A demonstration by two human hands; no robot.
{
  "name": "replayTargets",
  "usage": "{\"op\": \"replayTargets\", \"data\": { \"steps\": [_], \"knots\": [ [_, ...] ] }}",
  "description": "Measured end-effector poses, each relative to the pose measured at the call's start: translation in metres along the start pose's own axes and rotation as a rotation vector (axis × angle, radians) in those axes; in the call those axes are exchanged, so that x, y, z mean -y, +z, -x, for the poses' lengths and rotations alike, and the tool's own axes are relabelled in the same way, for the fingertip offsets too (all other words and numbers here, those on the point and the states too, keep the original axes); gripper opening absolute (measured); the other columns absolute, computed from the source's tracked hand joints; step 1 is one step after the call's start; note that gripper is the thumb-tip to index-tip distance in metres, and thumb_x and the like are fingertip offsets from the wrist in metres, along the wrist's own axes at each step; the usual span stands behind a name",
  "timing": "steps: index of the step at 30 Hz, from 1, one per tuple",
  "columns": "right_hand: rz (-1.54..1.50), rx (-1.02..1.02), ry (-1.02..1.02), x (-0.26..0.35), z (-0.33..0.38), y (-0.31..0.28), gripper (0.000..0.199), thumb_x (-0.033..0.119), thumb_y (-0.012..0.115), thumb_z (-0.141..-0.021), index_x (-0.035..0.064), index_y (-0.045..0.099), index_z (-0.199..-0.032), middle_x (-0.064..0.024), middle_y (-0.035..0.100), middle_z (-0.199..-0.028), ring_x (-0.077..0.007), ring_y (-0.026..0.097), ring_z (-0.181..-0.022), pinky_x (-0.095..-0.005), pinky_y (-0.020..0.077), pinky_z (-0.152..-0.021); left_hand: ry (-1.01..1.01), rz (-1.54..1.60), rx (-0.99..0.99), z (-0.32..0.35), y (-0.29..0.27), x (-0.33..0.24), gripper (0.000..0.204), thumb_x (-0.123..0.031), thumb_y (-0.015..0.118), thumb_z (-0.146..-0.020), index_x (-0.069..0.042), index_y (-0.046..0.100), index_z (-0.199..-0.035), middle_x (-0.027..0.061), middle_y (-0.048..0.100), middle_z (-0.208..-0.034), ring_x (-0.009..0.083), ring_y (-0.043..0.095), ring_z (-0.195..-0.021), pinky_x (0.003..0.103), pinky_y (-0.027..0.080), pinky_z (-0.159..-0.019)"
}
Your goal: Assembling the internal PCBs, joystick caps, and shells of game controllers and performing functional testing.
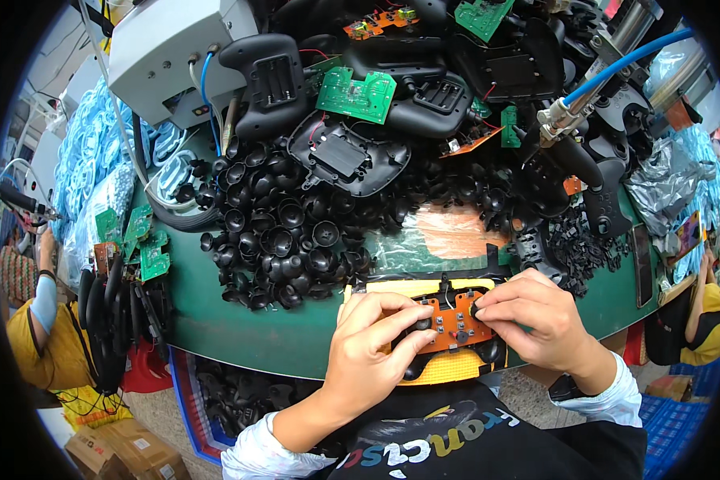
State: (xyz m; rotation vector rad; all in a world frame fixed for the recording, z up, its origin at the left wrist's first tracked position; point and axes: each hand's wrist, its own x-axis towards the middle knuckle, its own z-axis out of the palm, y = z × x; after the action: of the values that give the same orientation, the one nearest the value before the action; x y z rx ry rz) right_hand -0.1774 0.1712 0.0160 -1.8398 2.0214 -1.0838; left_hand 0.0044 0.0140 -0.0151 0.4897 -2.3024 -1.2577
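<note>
Low in the middle of the frame I have an orange circuit board (456,318) lying in a yellow jig (444,366) at the near edge of the green worktop (240,336). The jig cradles the board flat and steady, so neither of my hands needs to carry it.

My left hand (376,340) is curled over the board's left side, fingers bent around a black thumbstick cap (422,323) that sits on the board. My right hand (532,316) is closed on the right side, its fingertips pinching a small black part against the board; I cannot tell what that part is.

The heap of loose black thumbstick caps (284,240) lies just beyond the jig, centre left, near enough to reach. Past it, toward the top, black controller shells (348,156) and green circuit boards (356,94) are piled thick. A grey machine box (176,52) stands upper left, and a tool on a blue air hose (616,68) hangs in at upper right, above the clutter on that side. More green boards (140,240) rest at the worktop's left edge.
</note>
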Motion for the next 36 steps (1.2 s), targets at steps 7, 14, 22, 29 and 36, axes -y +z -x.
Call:
{"op": "replayTargets", "data": {
  "steps": [7, 14, 22, 29, 36],
  "knots": [
    [-0.042, 0.046, 0.008, -0.001, -0.002, -0.005, 0.021, -0.003, 0.078, -0.071, 0.0039, 0.071, -0.090, -0.0086, 0.072, -0.096, -0.0235, 0.069, -0.087, -0.0339, 0.0539, -0.074, 0.084, -0.066, 0.078, -0.004, -0.005, -0.005, 0.030, -0.005, 0.080, -0.073, -0.006, 0.074, -0.102, 0.0052, 0.067, -0.097, 0.0222, 0.057, -0.087, 0.034, 0.044, -0.081],
    [-0.071, 0.061, 0.079, 0.001, -0.004, -0.006, 0.021, 0.002, 0.079, -0.072, 0.0039, 0.070, -0.091, -0.0092, 0.072, -0.097, -0.0248, 0.069, -0.087, -0.0346, 0.0541, -0.075, -0.016, -0.088, 0.111, -0.002, -0.006, -0.009, 0.030, -0.003, 0.076, -0.074, -0.006, 0.073, -0.103, 0.0080, 0.063, -0.100, 0.0255, 0.058, -0.094, 0.038, 0.044, -0.084],
    [-0.012, 0.095, 0.120, 0.005, -0.006, -0.009, 0.021, 0.004, 0.079, -0.073, 0.0033, 0.069, -0.091, -0.0096, 0.070, -0.097, -0.0265, 0.067, -0.084, -0.0348, 0.0545, -0.074, 0.037, -0.146, 0.094, -0.003, -0.012, -0.012, 0.032, -0.004, 0.079, -0.074, -0.003, 0.071, -0.104, 0.0080, 0.065, -0.096, 0.0263, 0.061, -0.086, 0.035, 0.047, -0.081],
    [0.011, 0.109, 0.119, 0.006, -0.009, -0.008, 0.020, 0.004, 0.079, -0.073, 0.0033, 0.068, -0.090, -0.0089, 0.070, -0.095, -0.0264, 0.068, -0.083, -0.0344, 0.0552, -0.072, 0.023, -0.126, 0.092, -0.006, -0.011, -0.014, 0.030, -0.002, 0.080, -0.072, -0.002, 0.071, -0.100, 0.0086, 0.065, -0.093, 0.0262, 0.062, -0.085, 0.035, 0.049, -0.075],
    [0.049, 0.128, 0.124, 0.007, -0.007, -0.008, 0.018, 0.003, 0.078, -0.073, 0.0032, 0.065, -0.087, -0.0083, 0.070, -0.091, -0.0258, 0.068, -0.081, -0.0346, 0.0553, -0.071, 0.029, -0.154, 0.098, -0.011, -0.006, -0.018, 0.031, 0.000, 0.081, -0.068, -0.001, 0.071, -0.097, 0.0086, 0.066, -0.089, 0.0258, 0.064, -0.079, 0.034, 0.052, -0.069]
  ]
}}
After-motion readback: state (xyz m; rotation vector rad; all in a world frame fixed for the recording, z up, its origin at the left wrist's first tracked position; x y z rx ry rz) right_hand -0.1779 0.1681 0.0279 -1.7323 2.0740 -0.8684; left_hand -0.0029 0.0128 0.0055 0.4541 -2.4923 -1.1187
